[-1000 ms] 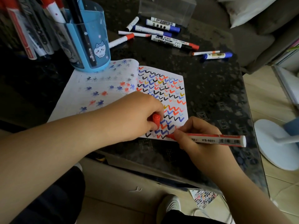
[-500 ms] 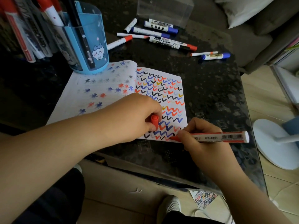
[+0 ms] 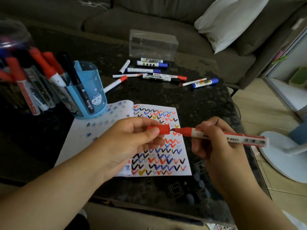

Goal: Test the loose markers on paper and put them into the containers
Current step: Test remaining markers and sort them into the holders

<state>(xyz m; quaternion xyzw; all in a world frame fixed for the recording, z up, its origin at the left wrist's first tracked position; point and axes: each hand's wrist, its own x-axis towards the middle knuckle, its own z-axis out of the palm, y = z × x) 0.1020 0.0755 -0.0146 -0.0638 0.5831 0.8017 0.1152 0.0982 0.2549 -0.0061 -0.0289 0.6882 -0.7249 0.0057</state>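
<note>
Red marker (image 3: 229, 136) is being held above the paper (image 3: 166, 156) by the right hand (image 3: 214, 146), its tip just off the open end of the red cap (image 3: 162, 129), which the left hand (image 3: 131, 140) is pinching. Blue cup (image 3: 89, 98) is holding red and black markers; clear box (image 3: 153, 44) is sitting behind the loose markers (image 3: 154, 72) on the desk (image 3: 199, 103).

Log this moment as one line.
step: recapping | left hand: holds red cap | right hand: holds red marker | tip at cap mouth, above paper
</note>
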